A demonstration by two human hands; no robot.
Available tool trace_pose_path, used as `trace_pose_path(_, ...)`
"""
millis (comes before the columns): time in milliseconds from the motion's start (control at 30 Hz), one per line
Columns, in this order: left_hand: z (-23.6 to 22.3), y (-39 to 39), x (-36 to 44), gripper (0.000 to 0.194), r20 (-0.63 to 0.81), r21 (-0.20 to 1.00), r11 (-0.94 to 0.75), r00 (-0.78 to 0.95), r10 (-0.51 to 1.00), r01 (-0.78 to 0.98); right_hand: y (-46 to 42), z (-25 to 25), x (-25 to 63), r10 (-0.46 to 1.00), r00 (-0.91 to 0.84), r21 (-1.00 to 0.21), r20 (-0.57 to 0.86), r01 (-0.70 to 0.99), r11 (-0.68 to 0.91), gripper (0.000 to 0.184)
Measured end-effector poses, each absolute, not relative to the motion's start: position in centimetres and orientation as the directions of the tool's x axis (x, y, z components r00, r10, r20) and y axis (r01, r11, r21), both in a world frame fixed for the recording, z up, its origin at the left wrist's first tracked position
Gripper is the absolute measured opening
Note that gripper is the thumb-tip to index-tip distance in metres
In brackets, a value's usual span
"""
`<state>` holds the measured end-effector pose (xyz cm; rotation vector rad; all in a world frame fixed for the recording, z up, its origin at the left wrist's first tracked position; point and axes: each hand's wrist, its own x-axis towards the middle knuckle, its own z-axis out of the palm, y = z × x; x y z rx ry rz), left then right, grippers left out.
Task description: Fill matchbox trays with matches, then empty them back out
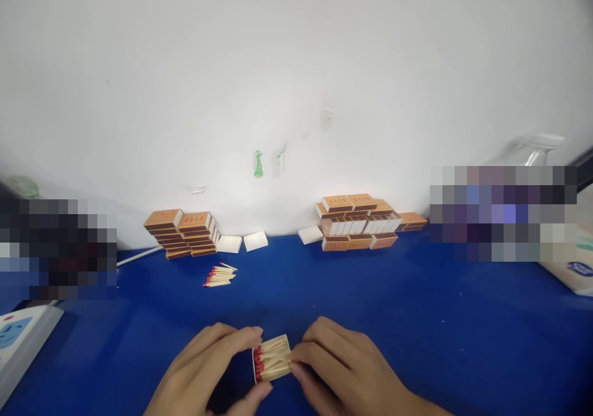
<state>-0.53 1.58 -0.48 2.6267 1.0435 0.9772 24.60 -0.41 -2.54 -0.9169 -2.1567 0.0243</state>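
Low in the middle of the view is a small white matchbox tray [288, 344] without its sleeve. Red-headed wooden matches [274, 358] fill it, heads to the left. My left hand [204, 366] holds the tray, with a fingertip at its upper left edge and the thumb at its lower left edge. My right hand [347, 363] is pinched closed at the tray's right end, on the tail of a match. A loose pile of matches [221, 275] lies on the blue tabletop [398, 305] beyond my left hand.
Stacked matchboxes [194, 221] stand against the white wall [296, 64] at the left, with another stack [359, 241] at the right. Between them lie white trays [256, 241]. Blurred blocks cover both sides. A white box [32, 348] sits at the left edge.
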Motion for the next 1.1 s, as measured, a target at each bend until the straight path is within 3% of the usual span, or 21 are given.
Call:
trace_pose_path(533,-0.48,1.29,-0.71,0.046,0.520,0.361,-0.764,0.565,0.641,0.535,-0.79,-2.32,24.69,0.691,-0.365,-0.423,0.625,0.585,0.692,0.013)
trace_pose_path(1100,-0.70,1.37,-0.62,0.047,0.525,0.353,-0.770,0.569,0.634,0.532,-0.73,-2.10,24.58,0.696,-0.358,-0.440,0.623,0.575,0.690,0.014)
